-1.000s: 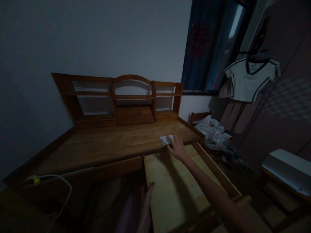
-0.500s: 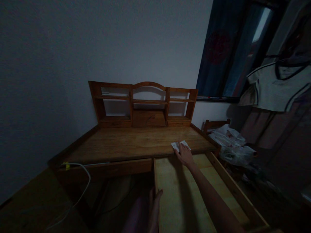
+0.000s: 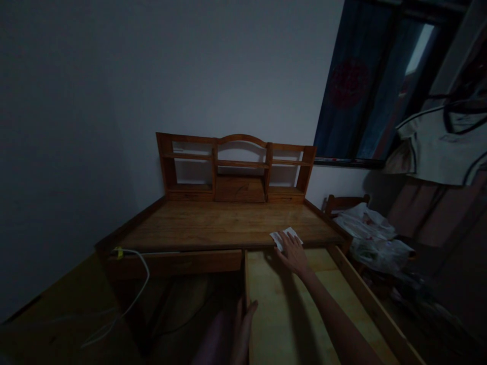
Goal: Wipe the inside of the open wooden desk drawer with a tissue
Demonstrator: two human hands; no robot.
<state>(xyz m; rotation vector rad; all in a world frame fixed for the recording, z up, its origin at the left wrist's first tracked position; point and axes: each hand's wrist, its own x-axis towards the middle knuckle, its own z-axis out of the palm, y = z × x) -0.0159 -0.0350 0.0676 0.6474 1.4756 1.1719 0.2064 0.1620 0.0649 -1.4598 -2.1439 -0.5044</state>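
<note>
My right hand (image 3: 293, 252) reaches over the pulled-out drawer (image 3: 281, 324) and rests its spread fingers on a small white cloth or paper (image 3: 286, 236) at the front edge of the wooden desk (image 3: 213, 225). My left hand (image 3: 242, 332) is low in the view, fingers extended flat against the drawer's left side wall. The inside of the drawer is pale bare wood.
A shelf hutch (image 3: 236, 170) stands at the back of the desk against the wall. A white cable (image 3: 135, 284) hangs off the desk's left front corner. A chair with plastic bags (image 3: 367, 233) sits to the right, below a dark window (image 3: 365, 86) and hanging clothes (image 3: 441, 147).
The camera view has pulled back and shifted right, so the desk appears smaller and farther. My right hand stays on the white cloth; my left hand stays at the drawer's left side.
</note>
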